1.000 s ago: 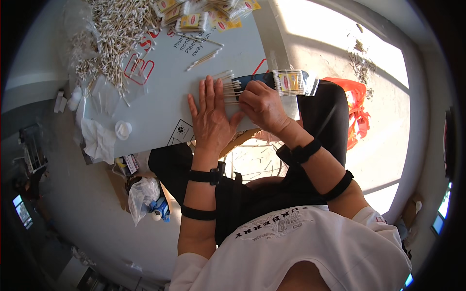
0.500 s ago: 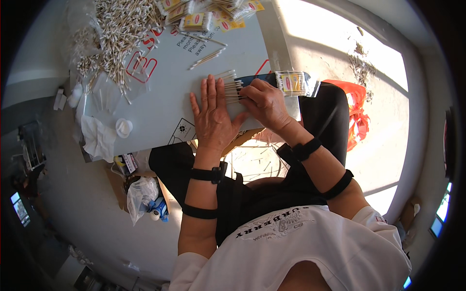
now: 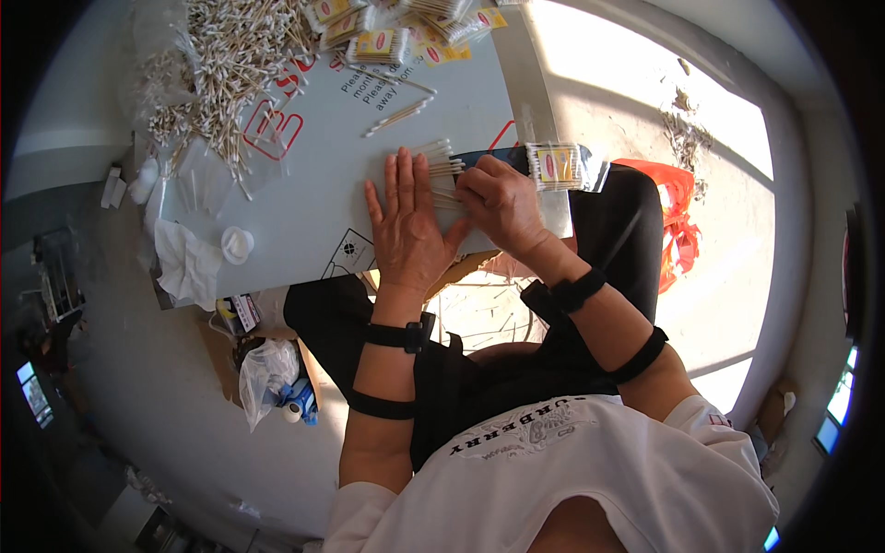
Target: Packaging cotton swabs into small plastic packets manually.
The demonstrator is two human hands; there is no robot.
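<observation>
My left hand [image 3: 409,230] lies flat on the board-like tabletop, fingers together and stretched out, thumb pointing toward my other hand. Beside its fingertips, a small row of cotton swabs [image 3: 442,164] runs sideways, partly hidden by that hand. At the right ends of these swabs my right hand [image 3: 505,205] is curled, fingertips pinched together; whatever is between them is hidden. Just past its knuckles sits a clear packet of cotton swabs [image 3: 555,167] with a yellow label, on a dark strip [image 3: 514,153] near the table's right edge.
A big heap of loose cotton swabs [image 3: 230,69] covers the far left. Filled packets [image 3: 378,44] lie along the back. A few stray swabs [image 3: 399,117] rest mid-table. White crumpled plastic [image 3: 187,263] and a round white piece [image 3: 237,244] are at left. A red bag [image 3: 678,221] stands right.
My right hand has shifted slightly, its fingers still pinched near the swab ends. My left hand stays flat in nearly the same place. The whole view has moved a little.
</observation>
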